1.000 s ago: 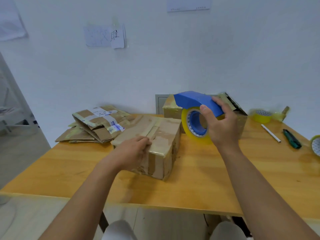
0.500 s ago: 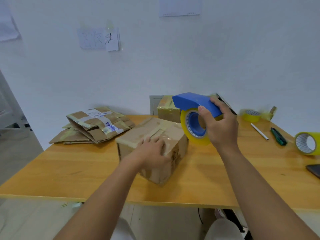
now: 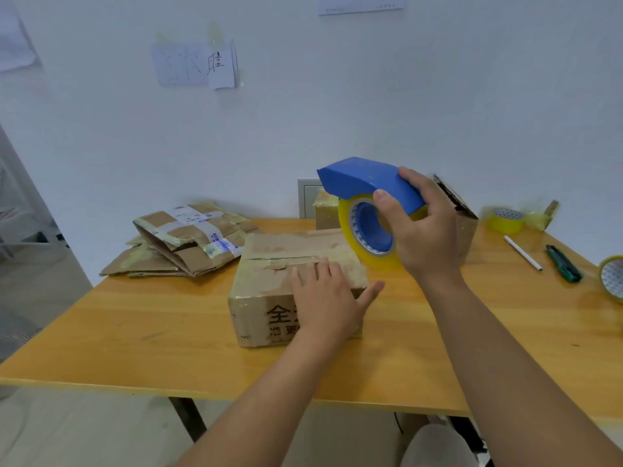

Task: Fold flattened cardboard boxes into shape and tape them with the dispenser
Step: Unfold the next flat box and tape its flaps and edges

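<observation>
Head view: the left hand [image 3: 325,299] lies flat, fingers spread, on the folded cardboard box [image 3: 269,284] at table [image 3: 135,332] centre. At two o'clock from it, raised above the box, the right hand [image 3: 426,230] grips the blue tape dispenser [image 3: 365,187].

Tape roll [image 3: 613,276] cut by right edge; second box [image 3: 467,224] partly hidden
</observation>
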Available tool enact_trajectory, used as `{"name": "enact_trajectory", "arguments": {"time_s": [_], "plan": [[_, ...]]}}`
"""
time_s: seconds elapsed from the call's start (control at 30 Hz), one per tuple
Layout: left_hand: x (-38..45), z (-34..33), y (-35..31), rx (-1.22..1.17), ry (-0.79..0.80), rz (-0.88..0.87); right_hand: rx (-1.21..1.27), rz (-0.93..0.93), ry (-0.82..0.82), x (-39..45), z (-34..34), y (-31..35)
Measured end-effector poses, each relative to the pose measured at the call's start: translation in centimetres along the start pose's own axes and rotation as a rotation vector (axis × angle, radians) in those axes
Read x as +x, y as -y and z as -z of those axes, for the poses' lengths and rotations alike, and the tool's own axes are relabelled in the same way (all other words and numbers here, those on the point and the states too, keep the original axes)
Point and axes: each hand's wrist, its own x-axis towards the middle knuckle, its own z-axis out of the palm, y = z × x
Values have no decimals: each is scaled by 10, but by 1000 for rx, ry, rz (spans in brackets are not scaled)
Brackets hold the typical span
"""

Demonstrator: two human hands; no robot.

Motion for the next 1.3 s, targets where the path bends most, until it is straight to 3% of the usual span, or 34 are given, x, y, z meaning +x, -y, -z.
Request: {"name": "enact_trajectory", "arguments": {"time_s": [0.13,0.3,0.43,0.63,0.8,1.1,1.3], "plan": [[8,-10,0,12,-156,-16,-30,13,31,-3,-3,-10],[5,-3,38,-123,-135,-196,-32,-13,50,-2,-2,-19],[-6,12,91,-287,-8,-337,13,-34,72,-2,-7,-22],[-7,38,173,-349,302,-306,116,-44,133,-9,-25,-16],[-6,35,193,-296,130,-142,179,-53,269,-17,-44,-12],[15,16,206,-488,125,-204,151,-30,362,-19,-66,-16],[27,-1,206,-549,-71,-197,187,-84,378,-10,-75,-19]]}}
